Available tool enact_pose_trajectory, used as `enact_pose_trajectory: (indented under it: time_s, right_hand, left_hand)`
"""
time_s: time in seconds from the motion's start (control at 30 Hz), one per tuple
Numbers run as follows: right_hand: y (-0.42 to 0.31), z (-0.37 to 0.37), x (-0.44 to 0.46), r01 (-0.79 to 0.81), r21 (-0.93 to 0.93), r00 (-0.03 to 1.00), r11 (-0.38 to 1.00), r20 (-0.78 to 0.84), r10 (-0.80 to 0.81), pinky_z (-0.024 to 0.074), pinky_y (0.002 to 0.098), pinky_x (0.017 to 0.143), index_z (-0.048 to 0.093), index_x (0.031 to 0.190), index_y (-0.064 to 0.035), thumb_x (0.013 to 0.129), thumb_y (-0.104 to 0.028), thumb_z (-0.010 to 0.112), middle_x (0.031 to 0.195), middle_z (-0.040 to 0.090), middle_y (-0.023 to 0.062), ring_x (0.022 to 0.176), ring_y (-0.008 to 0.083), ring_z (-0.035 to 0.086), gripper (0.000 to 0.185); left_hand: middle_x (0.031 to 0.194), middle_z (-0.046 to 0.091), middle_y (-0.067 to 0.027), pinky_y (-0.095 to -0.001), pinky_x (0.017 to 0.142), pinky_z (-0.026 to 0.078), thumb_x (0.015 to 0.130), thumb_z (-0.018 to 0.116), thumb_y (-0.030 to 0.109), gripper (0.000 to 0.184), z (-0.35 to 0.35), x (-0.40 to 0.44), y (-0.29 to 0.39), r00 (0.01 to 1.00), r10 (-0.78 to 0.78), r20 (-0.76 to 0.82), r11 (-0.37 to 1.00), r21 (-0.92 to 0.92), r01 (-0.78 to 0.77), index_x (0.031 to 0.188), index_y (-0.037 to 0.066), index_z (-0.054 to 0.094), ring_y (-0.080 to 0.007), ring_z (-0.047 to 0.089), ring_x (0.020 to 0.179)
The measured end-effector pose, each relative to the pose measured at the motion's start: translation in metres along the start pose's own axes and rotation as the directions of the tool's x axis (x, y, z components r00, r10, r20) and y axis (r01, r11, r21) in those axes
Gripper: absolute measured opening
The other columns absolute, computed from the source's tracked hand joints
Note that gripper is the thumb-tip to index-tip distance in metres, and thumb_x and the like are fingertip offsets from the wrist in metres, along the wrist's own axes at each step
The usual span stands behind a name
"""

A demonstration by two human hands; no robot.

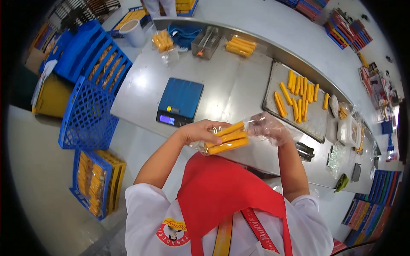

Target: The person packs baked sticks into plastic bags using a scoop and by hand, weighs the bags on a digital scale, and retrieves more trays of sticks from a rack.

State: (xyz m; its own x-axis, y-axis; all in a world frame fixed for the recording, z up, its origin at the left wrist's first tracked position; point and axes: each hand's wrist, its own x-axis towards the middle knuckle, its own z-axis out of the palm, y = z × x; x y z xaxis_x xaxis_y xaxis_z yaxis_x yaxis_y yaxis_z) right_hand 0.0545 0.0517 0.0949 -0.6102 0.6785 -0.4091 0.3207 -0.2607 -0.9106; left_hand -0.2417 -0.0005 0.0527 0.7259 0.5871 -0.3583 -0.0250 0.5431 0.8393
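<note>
My left hand (201,131) is wrapped round a clear plastic bag of yellow breadsticks (228,138), thumb on top. The sticks lie side by side, in front of my red apron. My right hand (270,128), in a clear plastic glove, has its fingers closed on the bag's loose end, to the right of the sticks. Beyond my left hand sits a blue-topped digital scale (181,98) with a lit display. More loose breadsticks (302,94) lie on a metal baking tray (275,81) beyond my right hand.
Filled bags (241,45) lie along the steel table's (141,98) far edge, near a metal box (206,42). A white plastic container (349,131) stands at the right. Blue crates (89,113) are stacked on the left, and a crate of bagged sticks (92,183) stands lower down.
</note>
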Motion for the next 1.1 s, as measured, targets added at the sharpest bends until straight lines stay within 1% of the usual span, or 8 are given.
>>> enact_pose_trajectory:
  time_s: [0.13,0.2,0.4,0.47,0.5,0.63,0.93,1.1]
  right_hand:
    - [0.014,-0.04,-0.019,-0.054,-0.158,0.868,0.986,-0.495,-0.032,0.046,0.0282,0.063,0.069,0.088,0.0017,0.084,-0.03,0.072,0.074,0.065,0.0058,0.069,0.0132,0.058,0.032]
    - [0.031,-0.058,-0.044,-0.074,-0.125,0.774,0.989,-0.632,-0.021,0.0475,0.0285,0.064,0.07,0.09,0.0032,0.085,-0.028,0.071,0.073,0.065,0.006,0.069,0.0137,0.059,0.032]
    - [0.119,-0.084,-0.141,-0.353,-0.175,0.317,0.919,-0.947,-0.059,0.051,0.0332,0.07,0.069,0.098,0.0033,0.086,-0.025,0.071,0.087,0.07,0.0107,0.076,0.0195,0.064,0.031]
    - [0.137,-0.081,-0.162,-0.568,-0.478,0.179,0.67,-0.866,-0.466,0.0504,0.0386,0.083,0.067,0.11,0.0015,0.088,-0.027,0.07,0.108,0.069,0.0149,0.097,0.0259,0.065,0.036]
    - [0.132,-0.075,-0.176,-0.615,-0.221,0.21,0.757,-0.971,-0.113,0.0432,0.0406,0.101,0.063,0.124,0.0,0.09,-0.03,0.07,0.132,0.059,0.0199,0.124,0.0309,0.055,0.046]
    - [0.184,-0.071,-0.19,-0.281,-0.14,0.364,0.949,-0.931,-0.029,0.0342,0.0381,0.112,0.054,0.137,-0.0001,0.091,-0.035,0.068,0.147,0.045,0.0225,0.139,0.0323,0.042,0.059]
    - [0.151,-0.041,-0.147,-0.077,0.273,0.455,0.959,-0.847,0.277,0.0464,0.0367,0.101,0.053,0.134,0.0078,0.092,-0.037,0.069,0.143,0.048,0.0221,0.129,0.0309,0.051,0.064]
    - [0.126,0.012,-0.085,-0.139,0.156,0.451,0.978,-0.869,0.203,0.0468,0.04,0.101,0.051,0.133,0.0109,0.092,-0.033,0.069,0.139,0.05,0.0284,0.123,0.0358,0.056,0.063]
  left_hand:
    - [0.122,0.06,-0.008,-0.0306,0.097,0.045,0.076,0.083,0.019,0.077,-0.041,0.031,0.064,0.964,0.066,-0.257,0.883,0.464,0.063,0.145,0.009,0.049,-0.0166,0.057,0.113]
    - [0.127,0.06,-0.0127,-0.034,0.095,0.049,0.072,0.083,0.024,0.079,-0.093,0.072,0.061,0.829,0.538,-0.151,0.578,0.782,-0.232,0.143,0.017,0.051,-0.0226,0.062,0.111]
    - [0.126,0.056,-0.0131,-0.0397,0.099,0.048,0.07,0.079,0.03,0.082,-0.153,0.166,0.125,0.813,0.579,-0.055,0.097,0.995,-0.002,0.145,0.023,0.048,-0.0356,0.058,0.114]
    - [0.128,0.055,-0.0116,-0.0449,0.102,0.045,0.071,0.078,0.03,0.085,-0.172,0.199,0.134,0.846,0.532,-0.043,0.098,0.995,-0.011,0.148,0.028,0.042,-0.034,0.055,0.119]
    - [0.131,0.054,-0.0114,-0.0486,0.106,0.041,0.071,0.078,0.03,0.086,-0.179,0.212,0.137,0.855,0.513,-0.073,-0.006,0.996,0.089,0.149,0.029,0.041,-0.0339,0.053,0.123]
    - [0.147,0.044,-0.0107,-0.0592,0.116,0.024,0.072,0.079,0.03,0.089,-0.188,0.235,0.146,0.86,0.495,-0.125,-0.303,0.903,0.306,0.151,0.032,0.037,-0.0346,0.036,0.14]
    - [0.164,0.011,-0.0135,-0.0675,0.114,0.017,0.076,0.079,0.035,0.095,-0.108,0.225,0.115,0.791,0.598,-0.131,-0.318,0.867,0.384,0.155,0.025,0.028,-0.0411,0.014,0.149]
    - [0.162,0.015,-0.0207,-0.0668,0.111,0.022,0.088,0.065,0.05,0.083,0.005,0.168,0.044,0.772,0.589,-0.24,0.154,0.971,0.184,0.154,0.015,0.031,-0.0469,0.017,0.146]
